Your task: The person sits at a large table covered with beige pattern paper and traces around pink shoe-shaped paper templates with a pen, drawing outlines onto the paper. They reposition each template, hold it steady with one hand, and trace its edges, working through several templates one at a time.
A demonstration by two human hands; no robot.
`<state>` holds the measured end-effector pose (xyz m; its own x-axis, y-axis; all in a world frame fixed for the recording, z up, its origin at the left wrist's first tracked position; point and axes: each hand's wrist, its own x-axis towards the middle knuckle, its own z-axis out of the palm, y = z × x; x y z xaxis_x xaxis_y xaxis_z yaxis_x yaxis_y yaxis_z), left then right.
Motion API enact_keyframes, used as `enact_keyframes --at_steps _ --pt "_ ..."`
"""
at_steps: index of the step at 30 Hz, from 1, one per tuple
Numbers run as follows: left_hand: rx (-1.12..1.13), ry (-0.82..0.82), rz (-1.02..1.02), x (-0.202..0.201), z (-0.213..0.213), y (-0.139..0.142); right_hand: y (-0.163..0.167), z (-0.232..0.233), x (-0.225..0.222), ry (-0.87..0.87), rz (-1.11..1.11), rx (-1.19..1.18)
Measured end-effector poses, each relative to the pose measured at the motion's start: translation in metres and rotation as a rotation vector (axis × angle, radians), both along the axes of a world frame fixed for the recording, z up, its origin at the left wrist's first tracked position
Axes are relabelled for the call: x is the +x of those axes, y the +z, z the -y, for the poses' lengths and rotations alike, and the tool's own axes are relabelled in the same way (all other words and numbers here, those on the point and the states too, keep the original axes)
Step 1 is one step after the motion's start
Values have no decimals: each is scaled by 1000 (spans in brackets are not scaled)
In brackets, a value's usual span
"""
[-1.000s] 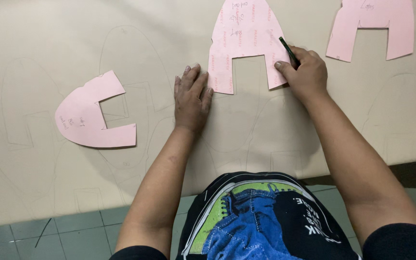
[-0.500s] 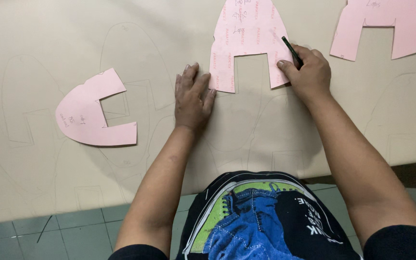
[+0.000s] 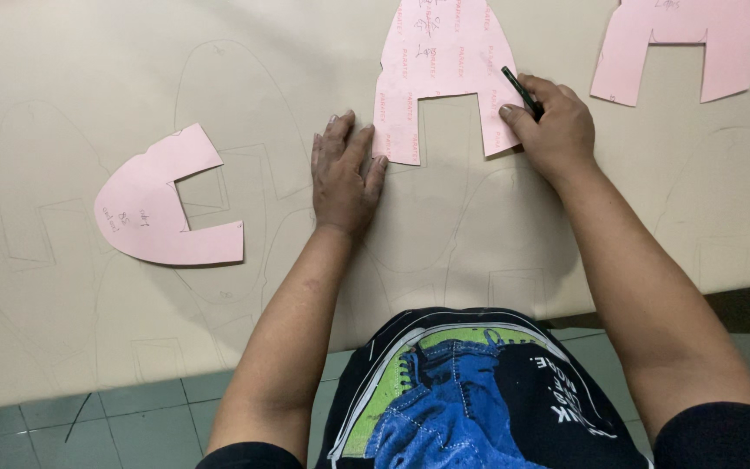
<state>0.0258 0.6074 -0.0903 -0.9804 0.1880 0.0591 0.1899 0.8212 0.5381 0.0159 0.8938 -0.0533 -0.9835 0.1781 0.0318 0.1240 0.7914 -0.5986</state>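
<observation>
A pink paper pattern piece (image 3: 437, 69) with a square notch lies on a large beige sheet (image 3: 71, 78) marked with faint pencil outlines. My left hand (image 3: 343, 174) rests flat on the sheet, fingertips touching the pattern's lower left leg. My right hand (image 3: 553, 130) grips a dark pencil (image 3: 521, 92) whose tip meets the pattern's lower right leg.
A second pink pattern (image 3: 167, 201), C-shaped, lies to the left. A third pink piece (image 3: 679, 43) sits at the top right. The sheet's near edge runs above a green tiled floor (image 3: 132, 417). My dark printed shirt (image 3: 470, 391) fills the bottom centre.
Both hands stay in nearly the same spots on the middle pattern. The view has shifted slightly; the pencil hand has barely moved along the right leg.
</observation>
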Motion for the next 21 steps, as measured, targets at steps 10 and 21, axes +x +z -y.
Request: enact_keyframes --at_steps 10,21 --pt "6 -10 -12 1 2 -1 4 3 2 -31 84 26" --pt "32 -5 -23 1 3 -5 -1 4 4 -36 85 35"
